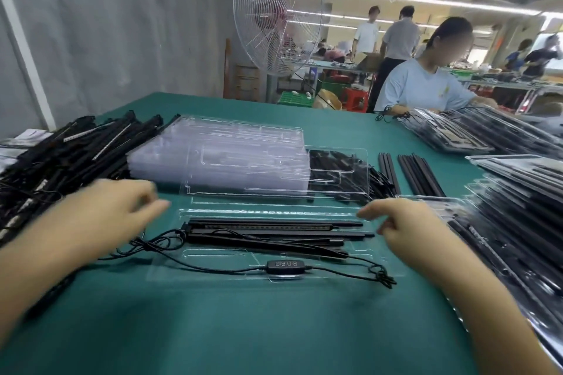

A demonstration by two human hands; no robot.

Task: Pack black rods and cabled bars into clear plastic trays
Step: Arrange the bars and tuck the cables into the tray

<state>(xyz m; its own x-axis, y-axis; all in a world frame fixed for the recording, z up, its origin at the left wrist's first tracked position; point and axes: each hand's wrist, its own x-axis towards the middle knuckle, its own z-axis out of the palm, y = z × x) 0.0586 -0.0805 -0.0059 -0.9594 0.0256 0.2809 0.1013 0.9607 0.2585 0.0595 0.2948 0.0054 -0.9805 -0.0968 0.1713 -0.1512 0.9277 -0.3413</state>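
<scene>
One clear plastic tray (170,271) before me on the green table (243,329), long black cabled bars (274,226) laid in, thin black cable (213,267) trailing out. My left hand (115,207) and right hand (408,222) hover, fingers loosely curled, empty. Much remains, I judge: heaped unpacked bars (61,155), stacked empty trays (219,155).

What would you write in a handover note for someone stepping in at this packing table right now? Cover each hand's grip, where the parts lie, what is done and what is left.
The left grip and right grip, bare hands blurred by motion, hover at either end of the front clear tray, holding nothing.
Done: black bars and the inline controller lie in that tray; the cable spills over its left edge.
Supply: pile of cabled bars on the left, stack of empty trays behind, loose black rods beside it, filled trays on the right.
Left: probably tuck the cable in, then pack on.
</scene>
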